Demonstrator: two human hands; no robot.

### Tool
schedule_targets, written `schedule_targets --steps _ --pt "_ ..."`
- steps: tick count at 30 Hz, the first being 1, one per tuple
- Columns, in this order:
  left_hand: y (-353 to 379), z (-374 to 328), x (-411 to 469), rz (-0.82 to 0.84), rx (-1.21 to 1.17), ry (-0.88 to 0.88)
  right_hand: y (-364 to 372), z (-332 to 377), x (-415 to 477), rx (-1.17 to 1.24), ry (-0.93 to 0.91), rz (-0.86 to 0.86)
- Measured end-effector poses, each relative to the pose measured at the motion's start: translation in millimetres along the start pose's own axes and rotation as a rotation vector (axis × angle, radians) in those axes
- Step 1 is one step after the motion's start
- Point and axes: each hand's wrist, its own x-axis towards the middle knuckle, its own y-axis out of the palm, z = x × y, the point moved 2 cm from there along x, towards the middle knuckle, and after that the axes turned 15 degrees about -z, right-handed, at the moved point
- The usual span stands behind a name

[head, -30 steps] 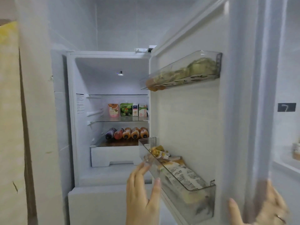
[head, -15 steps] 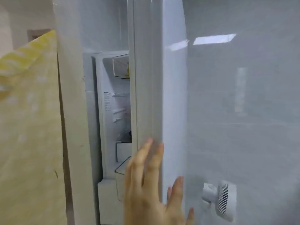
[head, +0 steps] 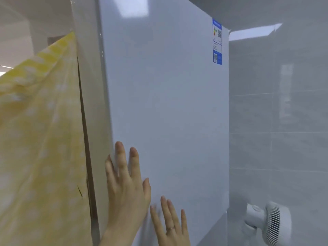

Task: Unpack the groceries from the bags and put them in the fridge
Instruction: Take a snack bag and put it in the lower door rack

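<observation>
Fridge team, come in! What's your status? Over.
Left hand, right hand open, flat on fridge door. Door looks shut. Wall fan beside it, not blocking.

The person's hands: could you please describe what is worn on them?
There are no gloves, and no sleeves reach into view. The right hand wears a thin ring on one finger. The left hand shows no ring.

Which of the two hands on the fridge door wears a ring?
The right hand, lower on the fridge door and nearer the white fan: a thin ring sits on one finger. The left hand, higher by the door's edge, shows none.
</observation>
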Motion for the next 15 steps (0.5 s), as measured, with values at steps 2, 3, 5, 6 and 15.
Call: schedule_targets --steps 2,3,5,6,15 --pt "18 20 -1 0.048 0.013 -0.004 9 -18 21 -0.08 -0.048 -0.024" --pt "27 28 0 0.058 0.01 -0.03 14 -24 28 -0.065 -0.041 0.064" --pt "42 43 6 0.078 0.003 -0.039 23 -24 35 -0.01 -0.016 0.156" --pt "50 51 7 0.101 0.011 -0.045 28 -28 42 -0.024 -0.023 0.116" --pt "139 122 27 0.281 -0.187 -0.205 81 -58 42 -0.075 0.073 0.223"
